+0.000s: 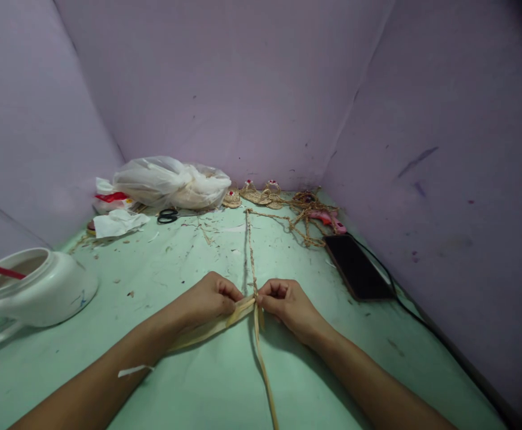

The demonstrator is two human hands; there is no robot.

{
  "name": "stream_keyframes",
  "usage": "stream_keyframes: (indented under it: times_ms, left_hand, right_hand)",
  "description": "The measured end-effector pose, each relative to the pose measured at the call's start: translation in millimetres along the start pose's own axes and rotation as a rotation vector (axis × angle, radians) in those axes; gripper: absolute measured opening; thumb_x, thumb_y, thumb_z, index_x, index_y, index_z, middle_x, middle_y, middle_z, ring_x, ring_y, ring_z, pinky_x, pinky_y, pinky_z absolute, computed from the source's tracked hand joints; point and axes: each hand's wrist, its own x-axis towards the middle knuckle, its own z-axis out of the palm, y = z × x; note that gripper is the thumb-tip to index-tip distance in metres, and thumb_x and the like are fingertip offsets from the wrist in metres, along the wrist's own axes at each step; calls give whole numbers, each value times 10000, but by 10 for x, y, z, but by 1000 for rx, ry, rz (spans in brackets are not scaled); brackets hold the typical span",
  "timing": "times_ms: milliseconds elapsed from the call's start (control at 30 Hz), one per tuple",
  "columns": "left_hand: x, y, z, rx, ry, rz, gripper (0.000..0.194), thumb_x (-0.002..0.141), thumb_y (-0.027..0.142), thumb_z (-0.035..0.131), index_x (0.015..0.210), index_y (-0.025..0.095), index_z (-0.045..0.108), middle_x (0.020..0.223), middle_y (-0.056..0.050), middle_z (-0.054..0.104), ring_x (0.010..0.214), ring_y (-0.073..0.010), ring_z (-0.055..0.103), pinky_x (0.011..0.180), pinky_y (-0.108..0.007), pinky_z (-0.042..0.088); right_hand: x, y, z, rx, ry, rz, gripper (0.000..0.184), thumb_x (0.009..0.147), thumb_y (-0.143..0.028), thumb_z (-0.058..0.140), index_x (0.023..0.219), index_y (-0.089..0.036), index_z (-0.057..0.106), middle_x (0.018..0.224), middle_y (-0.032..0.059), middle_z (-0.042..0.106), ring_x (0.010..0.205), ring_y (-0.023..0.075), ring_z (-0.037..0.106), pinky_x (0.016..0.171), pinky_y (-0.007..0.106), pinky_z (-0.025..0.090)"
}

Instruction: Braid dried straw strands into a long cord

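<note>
A thin braided cord (251,251) of dry plant fibre runs from the back of the table toward me, ending between my hands. My left hand (214,298) is closed on a wide, pale strip of dried fibre (209,327) that trails beneath my left forearm. Just right of the cord, my right hand (288,304) pinches at the braid's working end with thumb and forefinger. A narrow, twisted fibre strand (264,370) hangs from that point down to the near edge of the view. My fingertips partly hide the join.
At left stands a white pot (59,289) with a red stick. Along the back lie a plastic bag (171,182), black-handled scissors (168,216), small woven slippers (261,194) and tangled braided cord (308,218). A phone (359,269) and black cable (422,319) lie right, beside the wall.
</note>
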Motion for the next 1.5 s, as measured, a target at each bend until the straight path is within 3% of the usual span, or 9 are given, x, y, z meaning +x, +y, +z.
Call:
stream_keyframes:
  times_ms: [167, 300, 400, 533, 800, 1000, 1233, 1500]
  left_hand:
    - [-22, 80, 4, -111, 44, -67, 188, 612, 280, 565, 619, 99, 616, 375, 50, 392, 341, -35, 241, 368, -197, 125]
    - [-5, 93, 18, -268, -61, -202, 290, 652, 371, 548, 576, 92, 568, 426, -17, 517, 291, -21, 197, 337, -206, 57]
    - [36, 86, 35, -371, -112, -285, 289, 646, 357, 570, 577, 76, 561, 494, -65, 577, 293, -9, 188, 322, -192, 51]
    - [81, 115, 44, -463, -128, -361, 244, 674, 274, 551, 549, 64, 546, 449, -52, 537, 295, -3, 160, 312, -171, 31]
    - [110, 131, 30, -460, -173, -377, 186, 642, 211, 565, 509, 89, 518, 349, 11, 405, 289, -9, 156, 308, -152, 21]
    - [150, 103, 66, -390, -115, -349, 137, 517, 207, 584, 487, 92, 517, 394, -14, 467, 291, -1, 186, 322, -167, 20]
    - [132, 160, 174, -237, 156, -253, 98, 460, 148, 538, 460, 141, 440, 345, 55, 330, 317, -27, 235, 345, -182, 74]
    - [162, 116, 151, -317, 50, -372, 200, 482, 207, 577, 408, 145, 402, 311, 54, 312, 273, -15, 213, 311, -171, 51]
  right_hand:
    - [25, 69, -18, 0, 8, -32, 130, 564, -212, 643, 559, -130, 543, 525, -12, 532, 477, 61, 419, 485, 202, 314]
    - [29, 85, -29, 3, -12, -53, 153, 571, -238, 655, 575, -129, 548, 547, -8, 548, 494, 67, 432, 512, 211, 328]
    - [27, 75, -29, 14, -20, -53, 179, 556, -257, 674, 575, -129, 550, 536, -11, 549, 490, 70, 437, 514, 214, 332]
    - [28, 72, -26, 25, -22, -52, 180, 552, -256, 681, 580, -127, 560, 544, -2, 562, 499, 78, 454, 528, 219, 349]
    - [38, 94, -28, 9, -29, -69, 188, 568, -272, 680, 576, -129, 558, 556, 4, 575, 500, 77, 463, 524, 216, 354]
    - [45, 118, -29, -24, -69, -121, 221, 599, -323, 664, 603, -131, 554, 583, 12, 579, 541, 93, 483, 552, 225, 376]
    - [36, 138, 5, -107, -69, -160, 168, 647, -290, 602, 617, -134, 548, 545, -23, 500, 503, 71, 411, 502, 205, 318]
    - [42, 131, 62, -85, -18, -69, 140, 606, -229, 590, 554, -150, 486, 434, -45, 460, 394, 42, 338, 400, 186, 234]
